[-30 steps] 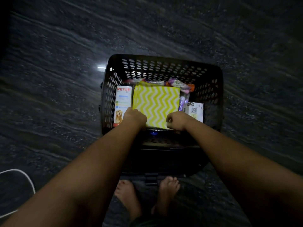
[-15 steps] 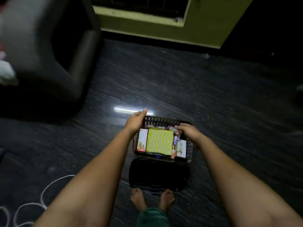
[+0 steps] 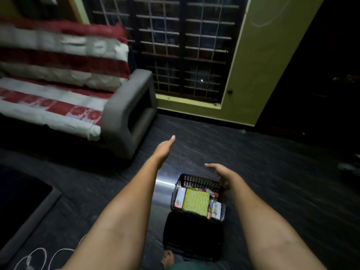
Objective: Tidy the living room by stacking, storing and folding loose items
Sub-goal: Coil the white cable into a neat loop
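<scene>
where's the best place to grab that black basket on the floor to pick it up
Probably by the top rim of the two short side walls, one of the hands on each, coming down from above. The black basket sits upright and open-topped on the floor, packed with boxes and a yellow zigzag packet, so a level two-sided lift should keep them in. Left hand and right hand are both open and free.

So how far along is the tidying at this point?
Stored: boxes and a yellow zigzag packet sit packed in the black basket. In hand: nothing; left hand and right hand are open. Left: white cable loose on the floor, rumpled striped cover on the sofa.
</scene>
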A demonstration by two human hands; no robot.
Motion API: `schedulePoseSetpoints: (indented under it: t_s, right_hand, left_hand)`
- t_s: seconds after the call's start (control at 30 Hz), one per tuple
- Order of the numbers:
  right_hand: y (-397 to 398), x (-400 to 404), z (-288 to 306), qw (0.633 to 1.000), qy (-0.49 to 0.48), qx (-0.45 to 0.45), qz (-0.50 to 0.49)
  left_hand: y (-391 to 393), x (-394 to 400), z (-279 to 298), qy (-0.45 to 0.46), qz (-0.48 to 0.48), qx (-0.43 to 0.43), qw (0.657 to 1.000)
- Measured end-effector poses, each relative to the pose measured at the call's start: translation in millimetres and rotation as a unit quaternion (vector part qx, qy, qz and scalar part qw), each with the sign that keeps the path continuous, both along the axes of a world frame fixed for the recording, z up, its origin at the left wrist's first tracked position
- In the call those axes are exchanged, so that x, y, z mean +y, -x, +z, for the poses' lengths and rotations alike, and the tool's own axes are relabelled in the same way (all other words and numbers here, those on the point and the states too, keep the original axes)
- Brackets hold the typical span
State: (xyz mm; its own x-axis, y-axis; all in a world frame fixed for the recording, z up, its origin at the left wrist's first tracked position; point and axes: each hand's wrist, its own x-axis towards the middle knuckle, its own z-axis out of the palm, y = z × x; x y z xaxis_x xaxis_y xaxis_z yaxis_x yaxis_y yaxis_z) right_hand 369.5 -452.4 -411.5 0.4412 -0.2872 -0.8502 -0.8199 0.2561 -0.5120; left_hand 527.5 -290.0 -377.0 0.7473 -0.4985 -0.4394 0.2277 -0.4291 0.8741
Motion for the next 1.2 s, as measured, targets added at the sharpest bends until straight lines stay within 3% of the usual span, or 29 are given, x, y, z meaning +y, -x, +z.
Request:
schedulePoseSetpoints:
  t_s: [0.23,0.33,0.47,0.67,0.8,1.0,1.2]
  right_hand:
    - [1.8,33.3,106.6,0.979,0.108,-0.134,0.105]
    - [-29.2,42.6,112.0,0.963,0.085,-0.183,0.179]
    - [-35.3,125.9,166.6,0.933,0.069,-0.255,0.245]
    - [-18.3,282.7,250.7,0.866,0.045,-0.346,0.358]
    - [-5.4,376.8,270.0,0.831,0.010,-0.362,0.423]
    - [19.3,482.3,280.0,0.785,0.002,-0.409,0.465]
    - [18.9,572.9,282.2,0.772,0.008,-0.438,0.460]
  left_hand:
    - [46.0,69.9,72.0,0.027,0.110,-0.061,0.992]
    - [35.1,130.8,74.0,0.046,0.183,-0.083,0.979]
    - [94.6,221.3,141.4,0.072,0.294,-0.099,0.948]
    - [169.7,367.1,211.9,0.033,0.417,-0.192,0.888]
    - [226.8,451.7,244.3,0.019,0.495,-0.191,0.847]
    - [265.6,552.8,260.9,0.015,0.542,-0.205,0.815]
    - [268.0,644.4,258.7,0.039,0.526,-0.229,0.818]
